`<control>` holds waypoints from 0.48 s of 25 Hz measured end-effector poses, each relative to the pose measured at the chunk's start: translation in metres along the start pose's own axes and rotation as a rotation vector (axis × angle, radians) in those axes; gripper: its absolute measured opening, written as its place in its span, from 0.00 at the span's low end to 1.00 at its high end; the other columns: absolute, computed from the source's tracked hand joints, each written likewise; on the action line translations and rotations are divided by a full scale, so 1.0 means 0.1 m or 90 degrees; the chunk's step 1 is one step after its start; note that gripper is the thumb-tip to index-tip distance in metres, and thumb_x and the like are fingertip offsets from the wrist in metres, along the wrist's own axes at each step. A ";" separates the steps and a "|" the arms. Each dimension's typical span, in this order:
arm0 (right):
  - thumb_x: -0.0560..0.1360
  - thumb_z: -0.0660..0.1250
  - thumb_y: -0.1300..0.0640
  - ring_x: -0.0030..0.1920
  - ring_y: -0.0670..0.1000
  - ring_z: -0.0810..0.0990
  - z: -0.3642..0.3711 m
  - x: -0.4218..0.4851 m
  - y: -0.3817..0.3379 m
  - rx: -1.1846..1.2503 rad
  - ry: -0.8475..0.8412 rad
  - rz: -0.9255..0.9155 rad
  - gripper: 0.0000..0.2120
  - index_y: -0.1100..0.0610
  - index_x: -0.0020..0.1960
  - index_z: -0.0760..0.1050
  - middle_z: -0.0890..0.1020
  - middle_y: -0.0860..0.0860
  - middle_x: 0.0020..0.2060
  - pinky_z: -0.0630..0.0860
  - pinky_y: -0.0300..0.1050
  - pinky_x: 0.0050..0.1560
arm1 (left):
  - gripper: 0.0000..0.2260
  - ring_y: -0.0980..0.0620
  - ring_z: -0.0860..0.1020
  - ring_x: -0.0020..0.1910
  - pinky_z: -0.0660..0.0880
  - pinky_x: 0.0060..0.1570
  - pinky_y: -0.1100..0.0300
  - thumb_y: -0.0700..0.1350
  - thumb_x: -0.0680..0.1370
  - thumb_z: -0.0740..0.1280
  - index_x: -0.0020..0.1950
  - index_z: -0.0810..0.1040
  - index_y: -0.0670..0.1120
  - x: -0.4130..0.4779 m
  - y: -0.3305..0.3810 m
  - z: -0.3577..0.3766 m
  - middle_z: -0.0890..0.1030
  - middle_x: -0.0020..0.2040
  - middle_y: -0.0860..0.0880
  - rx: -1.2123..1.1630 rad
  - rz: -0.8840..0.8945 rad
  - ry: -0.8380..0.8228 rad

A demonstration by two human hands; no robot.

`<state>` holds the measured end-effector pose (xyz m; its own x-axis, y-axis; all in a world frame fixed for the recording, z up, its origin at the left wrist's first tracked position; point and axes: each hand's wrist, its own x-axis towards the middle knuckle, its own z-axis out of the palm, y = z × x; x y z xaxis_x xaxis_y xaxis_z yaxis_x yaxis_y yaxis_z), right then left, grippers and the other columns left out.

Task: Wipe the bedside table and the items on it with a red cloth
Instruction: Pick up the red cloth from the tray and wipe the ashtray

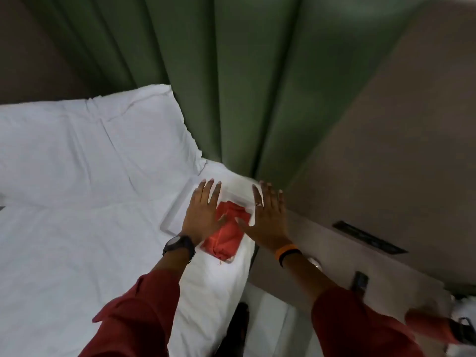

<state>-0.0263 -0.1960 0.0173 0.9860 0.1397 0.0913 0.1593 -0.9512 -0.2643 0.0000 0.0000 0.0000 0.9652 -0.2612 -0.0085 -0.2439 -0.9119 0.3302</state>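
Observation:
A folded red cloth [226,237] lies in a clear shallow tray [171,220] on the white bed, near its right edge. My left hand [203,215] hovers flat over the tray's left half, fingers spread, with a dark watch on the wrist. My right hand [269,215] is held flat over the tray's right edge, fingers apart, a ring on one finger and an orange band on the wrist. Neither hand holds anything. The beige bedside table top [334,256] runs to the right of the bed. Part of the cloth is hidden under my hands.
A white pillow [98,140] lies at the head of the bed. Green curtains [231,86] hang behind. A dark remote [359,282] and a dark flat panel [368,237] are on the bedside surface. My foot shows at the far lower right.

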 end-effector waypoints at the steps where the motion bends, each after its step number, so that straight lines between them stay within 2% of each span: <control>1: 0.73 0.65 0.33 0.79 0.62 0.60 0.27 0.01 -0.01 0.009 -0.030 -0.002 0.43 0.59 0.77 0.62 0.64 0.61 0.77 0.54 0.66 0.79 | 0.38 0.38 0.59 0.78 0.69 0.71 0.39 0.62 0.76 0.66 0.79 0.56 0.48 0.01 -0.12 0.23 0.61 0.79 0.40 -0.030 -0.022 -0.034; 4: 0.75 0.63 0.39 0.76 0.59 0.65 0.91 0.10 0.01 -0.042 -0.175 0.000 0.37 0.58 0.77 0.62 0.68 0.59 0.75 0.49 0.62 0.81 | 0.38 0.39 0.70 0.69 0.79 0.58 0.41 0.58 0.74 0.70 0.78 0.53 0.56 0.08 -0.37 0.83 0.63 0.74 0.41 -0.144 -0.117 -0.148; 7: 0.77 0.61 0.44 0.73 0.59 0.67 1.32 0.21 0.08 -0.101 -0.254 -0.026 0.32 0.61 0.75 0.64 0.69 0.59 0.74 0.46 0.61 0.81 | 0.36 0.40 0.73 0.60 0.78 0.51 0.48 0.55 0.72 0.72 0.74 0.57 0.58 0.13 -0.36 1.27 0.69 0.65 0.41 -0.221 -0.161 -0.157; 10: 0.78 0.60 0.47 0.77 0.59 0.63 1.53 0.21 0.15 -0.110 -0.278 -0.029 0.30 0.61 0.75 0.65 0.65 0.61 0.77 0.42 0.59 0.82 | 0.24 0.40 0.77 0.53 0.77 0.50 0.51 0.45 0.73 0.72 0.67 0.69 0.52 0.19 -0.27 1.46 0.74 0.60 0.41 -0.230 -0.189 -0.143; 12: 0.78 0.61 0.48 0.79 0.58 0.60 1.53 0.15 0.17 -0.059 -0.260 -0.025 0.30 0.60 0.76 0.64 0.64 0.60 0.78 0.41 0.58 0.82 | 0.21 0.42 0.80 0.54 0.76 0.53 0.58 0.37 0.72 0.70 0.64 0.76 0.50 0.24 -0.21 1.44 0.79 0.58 0.43 -0.278 -0.202 -0.135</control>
<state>-0.0015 -0.1680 -0.1327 0.9206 0.2570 -0.2939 0.2111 -0.9609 -0.1789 0.0148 -0.0333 -0.1433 0.9342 -0.0953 -0.3438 0.1584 -0.7527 0.6391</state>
